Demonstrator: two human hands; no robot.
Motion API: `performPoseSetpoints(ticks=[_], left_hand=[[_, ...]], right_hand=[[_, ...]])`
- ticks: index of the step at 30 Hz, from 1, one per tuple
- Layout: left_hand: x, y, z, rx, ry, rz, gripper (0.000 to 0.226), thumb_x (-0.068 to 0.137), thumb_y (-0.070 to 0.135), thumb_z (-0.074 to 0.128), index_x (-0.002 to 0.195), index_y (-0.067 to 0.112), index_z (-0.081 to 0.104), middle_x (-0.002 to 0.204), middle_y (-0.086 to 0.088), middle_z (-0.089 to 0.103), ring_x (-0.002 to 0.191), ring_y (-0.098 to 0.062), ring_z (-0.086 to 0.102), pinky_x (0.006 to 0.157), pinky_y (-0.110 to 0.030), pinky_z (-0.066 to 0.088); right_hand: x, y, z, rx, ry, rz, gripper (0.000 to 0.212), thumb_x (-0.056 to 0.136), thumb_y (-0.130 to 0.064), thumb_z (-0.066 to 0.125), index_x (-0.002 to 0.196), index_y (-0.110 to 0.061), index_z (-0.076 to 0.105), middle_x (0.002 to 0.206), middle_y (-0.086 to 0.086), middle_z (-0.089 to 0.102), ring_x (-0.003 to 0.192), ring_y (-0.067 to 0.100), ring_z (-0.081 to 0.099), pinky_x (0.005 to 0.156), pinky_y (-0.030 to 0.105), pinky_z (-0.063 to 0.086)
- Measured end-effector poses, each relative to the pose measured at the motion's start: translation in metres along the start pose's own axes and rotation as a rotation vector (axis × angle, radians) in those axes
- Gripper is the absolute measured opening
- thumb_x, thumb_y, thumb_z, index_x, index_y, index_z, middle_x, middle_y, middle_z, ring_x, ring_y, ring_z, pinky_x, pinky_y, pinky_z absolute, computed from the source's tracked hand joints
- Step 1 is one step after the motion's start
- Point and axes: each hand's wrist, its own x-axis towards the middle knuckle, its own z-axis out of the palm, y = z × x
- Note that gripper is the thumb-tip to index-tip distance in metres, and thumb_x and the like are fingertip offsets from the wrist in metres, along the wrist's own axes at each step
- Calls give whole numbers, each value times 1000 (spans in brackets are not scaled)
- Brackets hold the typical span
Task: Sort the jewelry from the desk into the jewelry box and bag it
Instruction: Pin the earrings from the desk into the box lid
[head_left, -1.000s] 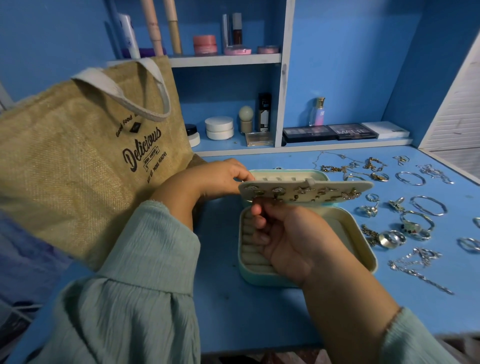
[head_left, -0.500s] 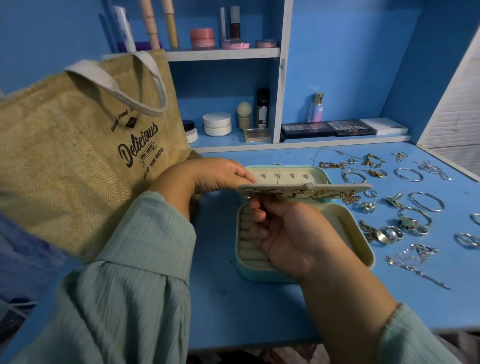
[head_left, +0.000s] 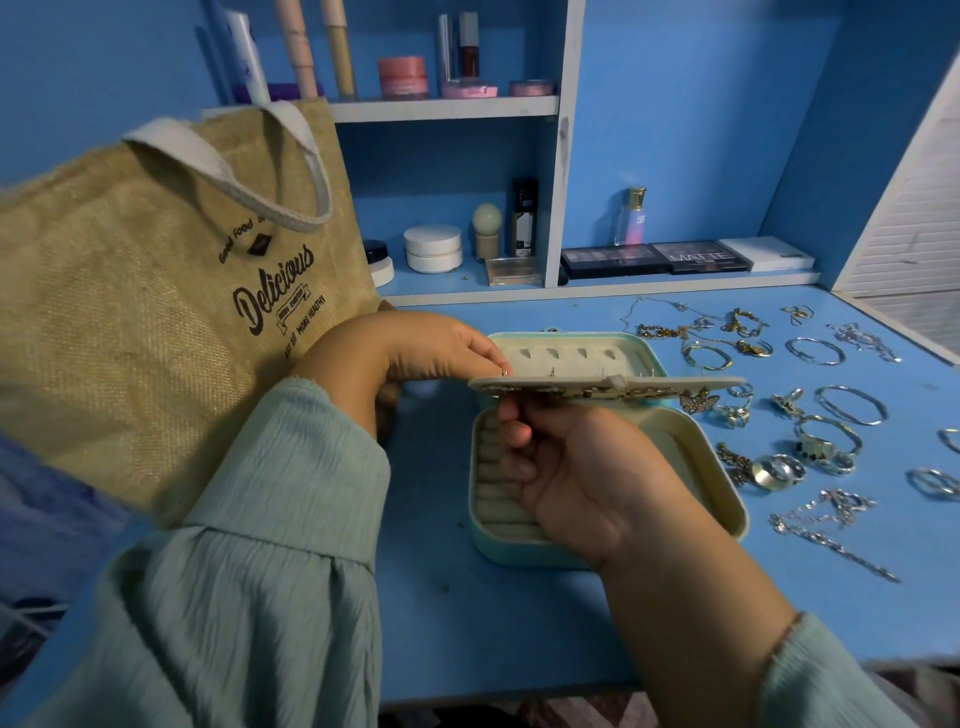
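Note:
A mint jewelry box (head_left: 719, 499) lies open in the middle of the blue desk (head_left: 467, 613), its lid (head_left: 582, 353) laid back. Above it, a cream earring panel (head_left: 623, 385) studded with earrings hangs almost flat. My right hand (head_left: 576, 473) grips the panel's near edge from below. My left hand (head_left: 441, 348) pinches a small earring back at the panel's left end. Rings, bangles and chains (head_left: 810, 441) lie scattered on the desk to the right. A burlap tote bag (head_left: 156, 291) stands at the left.
Shelves (head_left: 447, 108) at the back hold cosmetics, jars and bottles. Eyeshadow palettes (head_left: 654, 258) and a white box (head_left: 769, 253) sit on the lower ledge. A white louvred panel (head_left: 914, 223) closes off the right side.
The earring panel has tipped from facing me to nearly flat, edge-on. My left fingers have stayed at its left end, and the view has dropped slightly.

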Motion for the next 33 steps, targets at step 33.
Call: performPoseSetpoints(ticks=[33], left_hand=[[-3, -12, 9, -16, 113, 9, 9, 92, 33, 54, 90, 38, 61, 98, 18, 57, 112, -7, 48, 102, -28, 31]], right_hand=[[-2, 0, 2, -21, 4, -3, 24, 96, -1, 33, 97, -11, 54, 58, 2, 47, 41, 6, 37, 37, 15, 25]])
